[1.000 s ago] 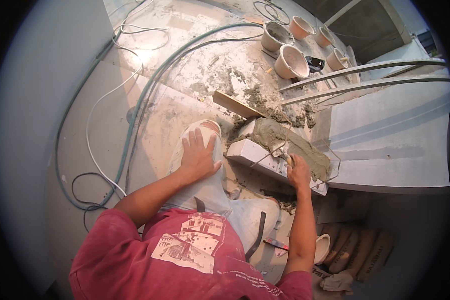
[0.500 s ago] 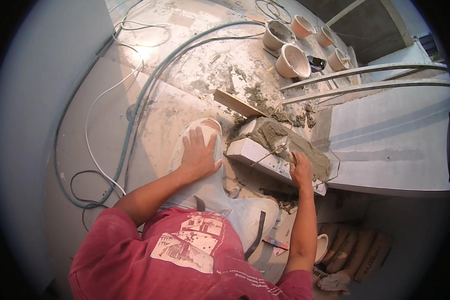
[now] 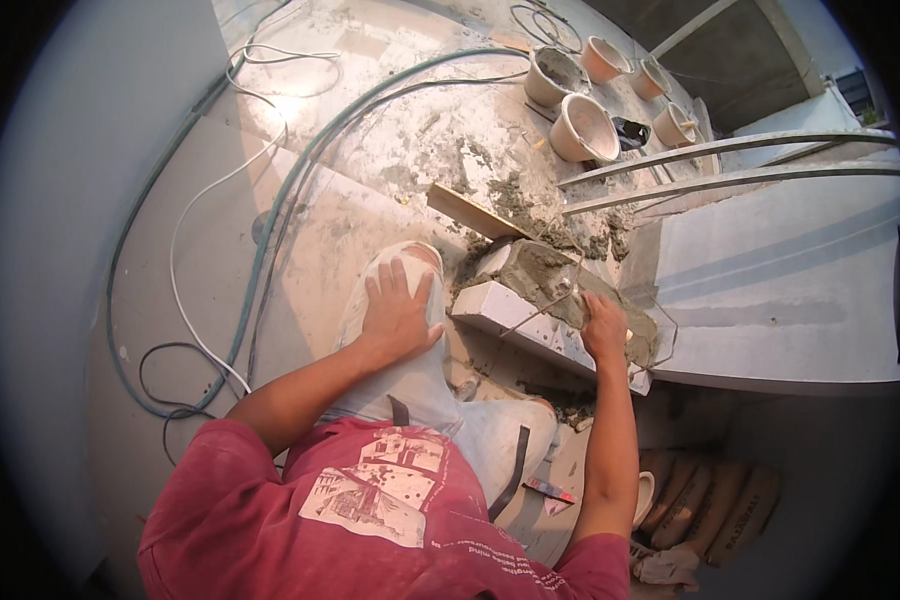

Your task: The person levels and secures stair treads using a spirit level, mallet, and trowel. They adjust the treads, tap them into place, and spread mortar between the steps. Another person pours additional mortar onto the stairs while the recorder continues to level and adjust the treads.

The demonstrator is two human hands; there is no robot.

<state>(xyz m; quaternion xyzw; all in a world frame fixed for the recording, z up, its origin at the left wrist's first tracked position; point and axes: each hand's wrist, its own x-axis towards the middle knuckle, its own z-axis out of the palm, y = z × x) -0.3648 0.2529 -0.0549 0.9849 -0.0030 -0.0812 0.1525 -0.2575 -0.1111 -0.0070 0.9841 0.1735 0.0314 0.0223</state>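
Observation:
My left hand point(image 3: 400, 312) lies with fingers spread on my raised knee in pale trousers point(image 3: 395, 375), holding nothing. To the right, my right hand point(image 3: 604, 326) is closed round a trowel, whose blade point(image 3: 573, 292) is partly hidden against the mortar. Wet grey mortar point(image 3: 540, 268) fills the space behind a long white block point(image 3: 515, 308), spreading over its upper edge. Thin bent metal rods point(image 3: 526, 322) stick out across the mortar and block. A wooden board point(image 3: 475, 212) stands on edge at the mortar's far left end.
Several buckets, one holding mortar point(image 3: 556, 76), stand at the far right. Hoses and cables point(image 3: 288, 190) curve across the floor on the left. Two long metal bars point(image 3: 730, 180) reach over a pale slab point(image 3: 780, 270). Brown sacks point(image 3: 715, 505) lie low on the right, near a red tool point(image 3: 550, 490).
My right hand has shifted slightly up with the trowel, whose blade now shows less. My left hand stays on the knee.

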